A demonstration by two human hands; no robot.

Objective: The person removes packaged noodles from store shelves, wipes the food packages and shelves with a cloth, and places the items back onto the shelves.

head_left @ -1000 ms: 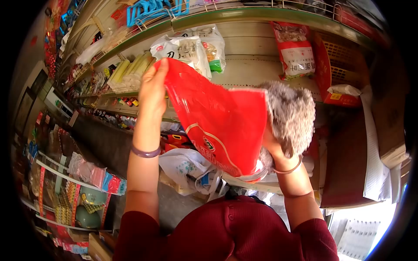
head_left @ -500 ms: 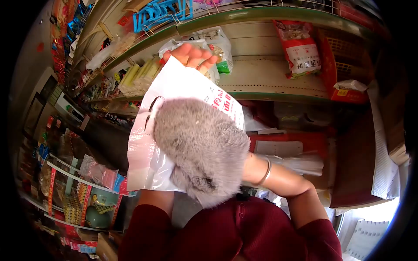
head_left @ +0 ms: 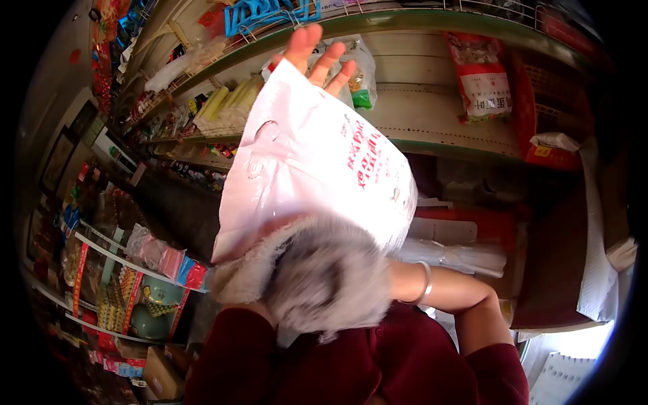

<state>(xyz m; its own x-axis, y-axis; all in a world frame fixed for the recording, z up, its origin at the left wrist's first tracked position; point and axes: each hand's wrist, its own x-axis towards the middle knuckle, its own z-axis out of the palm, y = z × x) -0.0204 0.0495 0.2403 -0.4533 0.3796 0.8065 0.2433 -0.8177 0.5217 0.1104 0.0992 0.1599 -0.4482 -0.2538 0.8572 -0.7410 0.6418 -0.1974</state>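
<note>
Head view: the white bag [head_left: 331,162] is backed from behind by the left hand [head_left: 325,65], whose visible fingers are spread above its upper edge, while the right hand [head_left: 399,280] is mostly covered by a grey furry piece [head_left: 324,270] before the bag's lower part, its grip impossible to tell.

Big gap on mid shelf [head_left: 418,113] btwn the clear bags [head_left: 365,74] & the red pack [head_left: 481,88]; a hand could go in there. Top shelf [head_left: 405,27] edge is in the way higher up. R of pack, red box [head_left: 545,155] sits v. close, so that's tight. White bag [head_left: 317,162] blocks the way in front of most of L hand [head_left: 312,59]. Fluffy mitt [head_left: 331,270] fills the spot nr the shirt [head_left: 351,358]. Lower R: plastic wrap [head_left: 452,256] & brown box [head_left: 550,263] block. L: dark gap btwn shelves & low rack [head_left: 115,255].
</note>
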